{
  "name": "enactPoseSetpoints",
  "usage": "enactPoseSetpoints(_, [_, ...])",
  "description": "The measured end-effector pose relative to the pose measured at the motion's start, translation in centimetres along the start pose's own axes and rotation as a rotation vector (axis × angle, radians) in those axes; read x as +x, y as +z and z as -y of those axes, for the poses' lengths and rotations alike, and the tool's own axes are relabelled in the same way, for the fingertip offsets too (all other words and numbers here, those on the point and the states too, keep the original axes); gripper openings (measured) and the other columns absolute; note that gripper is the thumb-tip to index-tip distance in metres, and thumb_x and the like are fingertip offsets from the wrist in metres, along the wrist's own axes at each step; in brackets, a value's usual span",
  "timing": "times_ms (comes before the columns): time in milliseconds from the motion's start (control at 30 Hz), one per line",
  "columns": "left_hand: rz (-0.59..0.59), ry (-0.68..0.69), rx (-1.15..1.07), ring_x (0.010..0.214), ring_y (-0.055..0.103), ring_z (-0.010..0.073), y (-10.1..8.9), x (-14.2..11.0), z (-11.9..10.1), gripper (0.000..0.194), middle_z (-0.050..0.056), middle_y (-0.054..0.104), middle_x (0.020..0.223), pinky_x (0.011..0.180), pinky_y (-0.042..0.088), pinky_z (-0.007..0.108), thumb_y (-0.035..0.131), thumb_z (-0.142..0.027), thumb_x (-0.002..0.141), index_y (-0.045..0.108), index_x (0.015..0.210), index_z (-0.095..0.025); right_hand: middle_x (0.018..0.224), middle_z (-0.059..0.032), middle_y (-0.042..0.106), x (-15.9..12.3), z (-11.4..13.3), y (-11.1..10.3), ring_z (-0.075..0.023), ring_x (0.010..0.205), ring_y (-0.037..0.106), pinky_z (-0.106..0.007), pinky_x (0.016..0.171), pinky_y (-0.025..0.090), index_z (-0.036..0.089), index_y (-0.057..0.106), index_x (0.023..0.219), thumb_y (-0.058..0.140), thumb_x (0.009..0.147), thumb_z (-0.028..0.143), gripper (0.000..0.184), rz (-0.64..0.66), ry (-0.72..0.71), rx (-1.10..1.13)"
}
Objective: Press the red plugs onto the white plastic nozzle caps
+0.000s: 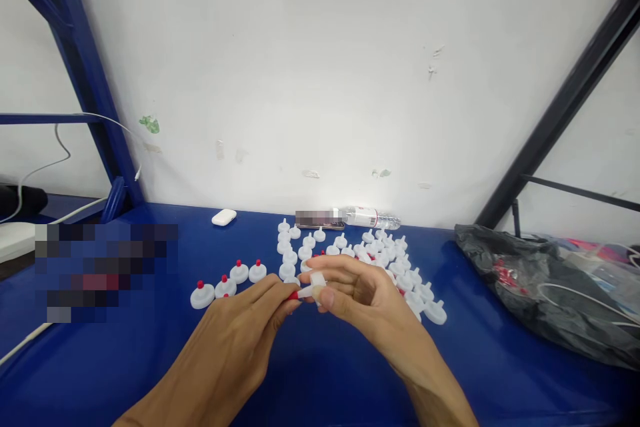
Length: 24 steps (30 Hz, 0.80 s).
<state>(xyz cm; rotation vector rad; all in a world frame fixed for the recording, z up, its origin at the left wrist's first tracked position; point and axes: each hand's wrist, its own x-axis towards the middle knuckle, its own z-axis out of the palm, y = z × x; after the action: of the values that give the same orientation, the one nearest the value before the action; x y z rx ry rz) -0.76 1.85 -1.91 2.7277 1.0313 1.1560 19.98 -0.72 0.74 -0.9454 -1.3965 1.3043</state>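
Note:
Between my hands is a white plastic nozzle cap (317,280), tilted on its side with its spout toward the left. My right hand (363,293) grips its wide base between thumb and fingers. A small red tip (295,294) sits at the spout's end, pinched by the fingers of my left hand (250,320). Whether the tip is fully seated cannot be made out. Left of my hands stand several white caps with red tips (201,295). Behind and to the right are many white caps without tips (435,311), mostly upright, with a few red bits among them.
At the wall lie a white earbud case (224,217), a phone (320,221) and a clear plastic bottle (373,217). A dark plastic bag (525,300) with red pieces rests on the right of the blue table (340,380). Cables and a blurred patch are at left.

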Motion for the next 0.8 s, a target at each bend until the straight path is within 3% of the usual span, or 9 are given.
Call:
enactPoseSetpoints(133, [0.009, -0.037, -0.032, 0.054, 0.056, 0.0144, 0.1, -0.3, 0.0, 0.024, -0.003, 0.062, 0.076, 0.052, 0.042, 0.027, 0.036, -0.021, 0.107, 0.057, 0.095, -0.025, 0.097, -0.0041, 0.079, 0.0, -0.3, -0.2, -0.0200, 0.095, 0.072, -0.032, 0.089, 0.056, 0.027, 0.078, 0.119, 0.083, 0.083, 0.044, 0.039, 0.020, 0.024, -0.015])
enactPoseSetpoints(300, [-0.039, 0.049, -0.015, 0.054, 0.051, 0.0147, 0.1, -0.6, 0.0, 0.021, -0.004, 0.056, 0.072, 0.053, 0.036, 0.029, 0.039, -0.012, 0.103, 0.053, 0.095, -0.024, 0.105, -0.0043, 0.081, 0.0, -0.2, 0.0, -0.0216, 0.100, 0.075, -0.033, 0.091, 0.059, 0.028, 0.082, 0.113, 0.090, 0.076, 0.037, 0.039, 0.034, 0.018, 0.064])
enactPoseSetpoints(433, [-0.035, 0.095, -0.036, 0.052, 0.045, 0.0136, -0.2, -0.6, 0.0, 0.022, -0.005, 0.050, 0.069, 0.053, 0.031, 0.029, 0.038, -0.008, 0.102, 0.052, 0.097, -0.024, 0.094, -0.0025, 0.081, 0.0, 0.2, 0.4, -0.0209, 0.095, 0.076, -0.032, 0.088, 0.061, 0.028, 0.083, 0.109, 0.091, 0.075, 0.036, 0.036, 0.040, 0.022, 0.079])
enactPoseSetpoints(600, [-0.045, 0.089, -0.061, 0.051, 0.044, 0.0128, -0.1, -0.7, -0.1, 0.026, -0.005, 0.052, 0.069, 0.051, 0.030, 0.030, 0.037, -0.003, 0.099, 0.052, 0.093, -0.024, 0.090, -0.0008, 0.081, 0.0, 0.4, 0.5, -0.0190, 0.091, 0.076, -0.029, 0.086, 0.061, 0.029, 0.084, 0.105, 0.091, 0.074, 0.034, 0.032, 0.047, 0.028, 0.103])
enactPoseSetpoints(800, [-0.063, 0.038, -0.149, 0.052, 0.050, 0.0114, -0.1, -0.7, -0.2, 0.021, -0.006, 0.058, 0.069, 0.051, 0.033, 0.027, 0.041, -0.010, 0.102, 0.055, 0.093, -0.023, 0.090, -0.0007, 0.082, -0.1, -0.1, 0.9, -0.0194, 0.092, 0.077, -0.027, 0.086, 0.061, 0.030, 0.083, 0.109, 0.092, 0.073, 0.029, 0.037, 0.027, 0.026, 0.096])
